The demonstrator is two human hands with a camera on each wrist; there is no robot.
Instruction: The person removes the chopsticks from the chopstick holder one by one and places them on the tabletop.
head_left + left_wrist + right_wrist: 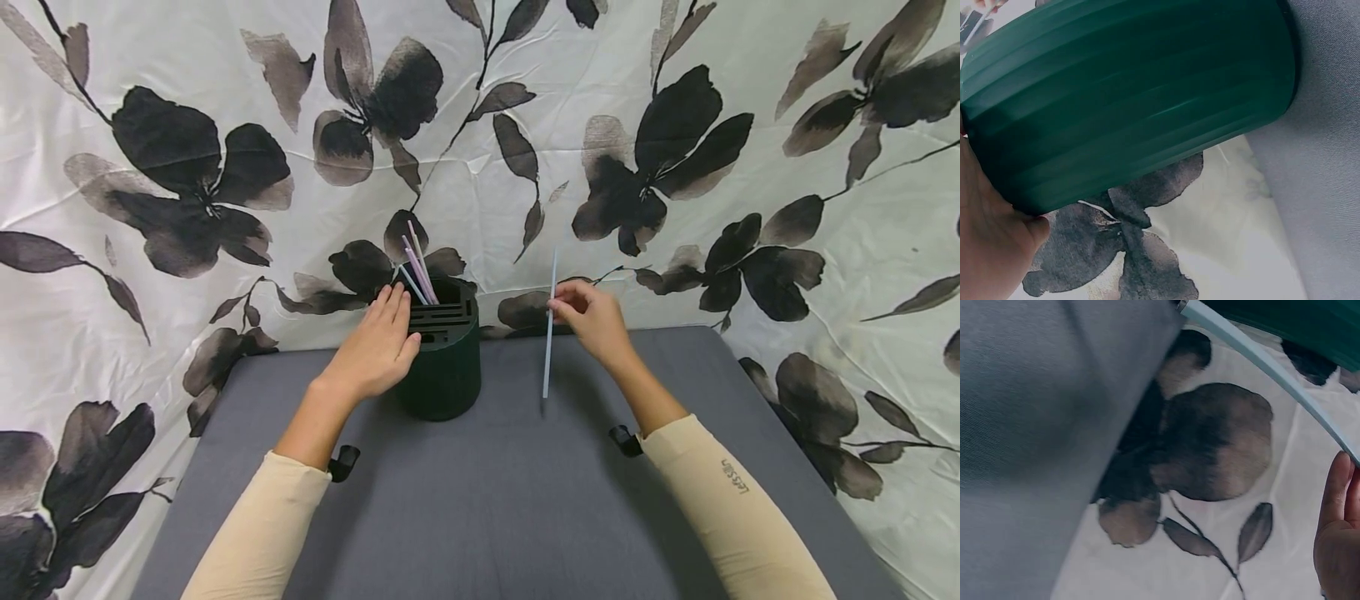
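Two cream fabric sleeves, left (258,529) and right (738,517), lie nearest the camera, reaching over a grey cloth-covered counter (480,500). A black clip-like piece (344,464) shows at the left wrist, another (625,442) at the right.

The right hand (592,321) pinches a slim, pale blue, pencil-like stick (550,333) between thumb and fingers, above its middle. The stick stands nearly upright to the right of the holder, apart from it; whether its lower end touches the counter I cannot tell. It looks light, stiff and fairly smooth, so a fingertip pinch on the upper half should suit it, though it may swivel.

The left hand (377,342) lies with straight fingers close together along the left of a dark green, ribbed, cylindrical holder (442,383), probably plastic, its thumb at the front rim. The hand partly covers the black slotted top (442,312). Several thin purple and pale sticks (422,271) lean in the rear opening, crowding it. A white cloth with dark flowers (180,142) hangs behind.
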